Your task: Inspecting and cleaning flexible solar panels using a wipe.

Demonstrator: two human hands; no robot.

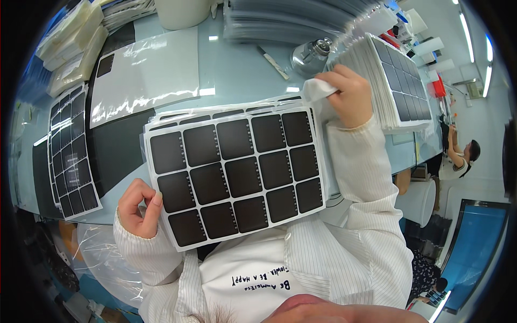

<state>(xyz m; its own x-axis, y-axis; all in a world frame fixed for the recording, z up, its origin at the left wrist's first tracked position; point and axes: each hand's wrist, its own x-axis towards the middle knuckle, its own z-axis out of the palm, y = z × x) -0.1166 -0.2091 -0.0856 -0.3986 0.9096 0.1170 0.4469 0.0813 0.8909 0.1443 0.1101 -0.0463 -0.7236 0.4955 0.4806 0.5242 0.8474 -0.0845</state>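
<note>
A white sheet (237, 175) covered with several dark square patches lies on top of a fanned stack of like sheets, close in front of me. My left hand (139, 207) pinches its lower left edge between thumb and fingers. My right hand (347, 96) is closed on a crumpled white cloth (318, 91) at the sheet's upper right corner, just above the stack.
A tall stack of similar patch sheets (401, 83) stands at the right. Another patch sheet (71, 151) lies at the left, with a shiny plastic film (145, 75) beyond it. A metal dispenser can (311, 55) and a pen-like tool (273, 63) lie behind. A person (458, 156) sits far right.
</note>
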